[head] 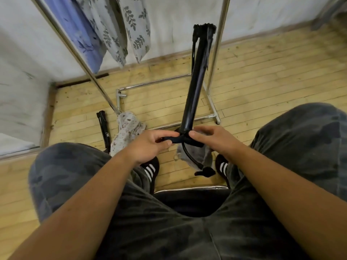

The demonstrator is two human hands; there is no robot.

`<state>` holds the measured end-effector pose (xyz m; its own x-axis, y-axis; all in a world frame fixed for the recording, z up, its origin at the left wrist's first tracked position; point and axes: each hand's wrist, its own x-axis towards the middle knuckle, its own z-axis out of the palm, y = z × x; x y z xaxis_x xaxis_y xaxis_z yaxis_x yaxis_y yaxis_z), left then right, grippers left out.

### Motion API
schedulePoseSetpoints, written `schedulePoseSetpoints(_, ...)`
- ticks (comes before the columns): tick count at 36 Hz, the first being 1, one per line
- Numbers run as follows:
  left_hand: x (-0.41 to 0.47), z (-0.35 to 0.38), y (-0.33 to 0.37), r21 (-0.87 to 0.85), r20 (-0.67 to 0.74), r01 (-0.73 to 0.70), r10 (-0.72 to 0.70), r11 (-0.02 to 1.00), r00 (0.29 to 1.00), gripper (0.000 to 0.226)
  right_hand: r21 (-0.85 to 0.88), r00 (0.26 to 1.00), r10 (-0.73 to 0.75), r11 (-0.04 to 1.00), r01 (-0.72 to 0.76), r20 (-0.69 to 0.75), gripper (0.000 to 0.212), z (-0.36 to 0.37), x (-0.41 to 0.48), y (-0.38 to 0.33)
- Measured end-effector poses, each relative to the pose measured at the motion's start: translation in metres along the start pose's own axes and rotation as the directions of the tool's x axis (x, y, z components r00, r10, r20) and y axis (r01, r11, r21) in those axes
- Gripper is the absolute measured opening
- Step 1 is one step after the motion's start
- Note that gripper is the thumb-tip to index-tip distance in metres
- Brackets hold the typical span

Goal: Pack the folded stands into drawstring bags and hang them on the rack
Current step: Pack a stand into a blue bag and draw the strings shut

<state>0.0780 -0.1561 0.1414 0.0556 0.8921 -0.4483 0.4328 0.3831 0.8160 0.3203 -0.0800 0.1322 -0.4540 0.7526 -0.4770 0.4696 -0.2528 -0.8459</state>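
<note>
Stand (197, 81) points away toward the rack (218, 53); left hand (150, 145) curls round its near-end strap (173, 140), right hand (212, 138) pinches the strap.

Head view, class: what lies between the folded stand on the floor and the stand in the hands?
A crumpled patterned drawstring bag lies between the floor stand and the held stand, seen in the head view.

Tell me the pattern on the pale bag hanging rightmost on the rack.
The bag has dark grey leaf sprigs on off-white cloth; head view.

wooden floor (262, 76), folded stand (104, 128), patterned bag (126, 133)
</note>
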Motion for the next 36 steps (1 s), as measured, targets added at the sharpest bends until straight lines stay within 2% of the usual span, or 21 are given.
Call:
schedulePoseSetpoints(4, 0.004, 0.001, 0.000, 0.094, 0.083, -0.039, 0.031, 0.995, 0.996, 0.037, 0.104, 0.999, -0.053, 0.993, 0.052, 0.007, 0.035, -0.001, -0.001, -0.005)
schedulePoseSetpoints(6, 0.006, 0.001, -0.001, 0.114, 0.091, -0.044, 0.034, 0.992, 0.995, 0.038, 0.143, 0.998, -0.061, 0.988, 0.062, -0.009, 0.028, -0.002, -0.001, -0.005)
schedulePoseSetpoints(10, 0.008, 0.001, 0.001, 0.144, 0.096, -0.063, 0.049, 0.988, 0.994, 0.040, 0.201, 0.998, -0.034, 0.979, 0.044, -0.051, 0.031, -0.003, -0.002, -0.005)
schedulePoseSetpoints(14, 0.007, 0.003, 0.003, 0.164, 0.104, -0.086, 0.069, 0.983, 0.992, 0.033, 0.170, 0.997, -0.041, 0.984, 0.052, -0.067, 0.039, -0.003, -0.001, -0.006)
schedulePoseSetpoints(17, 0.005, 0.004, 0.004, 0.180, 0.094, -0.101, 0.085, 0.979, 0.992, 0.032, 0.206, 0.994, -0.045, 0.977, 0.064, -0.096, 0.035, -0.001, 0.001, -0.003)
schedulePoseSetpoints(22, 0.006, 0.005, 0.002, 0.074, -0.022, -0.091, 0.093, 0.993, 0.995, 0.038, 0.289, 0.983, 0.044, 0.957, 0.011, -0.181, 0.035, -0.002, 0.007, 0.001)
schedulePoseSetpoints(26, 0.007, 0.001, 0.005, -0.109, -0.131, 0.023, -0.037, 0.994, 0.991, 0.059, 0.402, 0.966, 0.101, 0.916, 0.003, -0.237, 0.034, -0.004, 0.009, -0.001)
schedulePoseSetpoints(28, 0.009, -0.001, 0.003, -0.127, -0.084, 0.128, -0.140, 0.984, 0.987, 0.060, 0.436, 0.966, 0.108, 0.900, 0.006, -0.237, 0.032, -0.005, 0.009, -0.001)
schedulePoseSetpoints(31, 0.007, 0.003, -0.002, -0.046, 0.113, 0.276, -0.270, 0.960, 0.956, 0.046, 0.474, 0.966, 0.118, 0.881, 0.005, -0.228, 0.033, -0.005, 0.007, -0.003)
schedulePoseSetpoints(34, 0.004, 0.011, 0.000, 0.015, 0.228, 0.261, -0.258, 0.965, 0.939, 0.021, 0.489, 0.965, 0.132, 0.872, -0.004, -0.227, 0.033, -0.005, 0.006, -0.004)
schedulePoseSetpoints(36, 0.004, 0.013, 0.002, -0.010, 0.238, 0.245, -0.235, 0.970, 0.942, 0.016, 0.479, 0.968, 0.121, 0.878, -0.002, -0.219, 0.039, -0.004, 0.005, -0.003)
